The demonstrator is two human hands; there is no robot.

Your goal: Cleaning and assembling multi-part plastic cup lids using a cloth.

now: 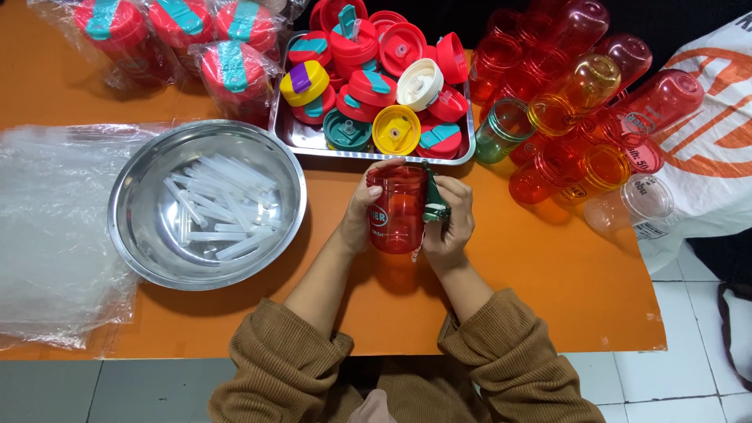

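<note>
My left hand grips the side of a red see-through plastic bottle that stands open-mouthed on the orange table. My right hand presses against the bottle's right side and pinches a dark green strap that hangs along it. Both hands sit just in front of a metal tray heaped with red, yellow, teal and white bottle lids.
A round steel bowl with several clear plastic straws lies at left, beside a stack of clear plastic bags. Wrapped red bottles stand at the back left. A pile of empty red, orange and clear bottles fills the right, next to a white sack.
</note>
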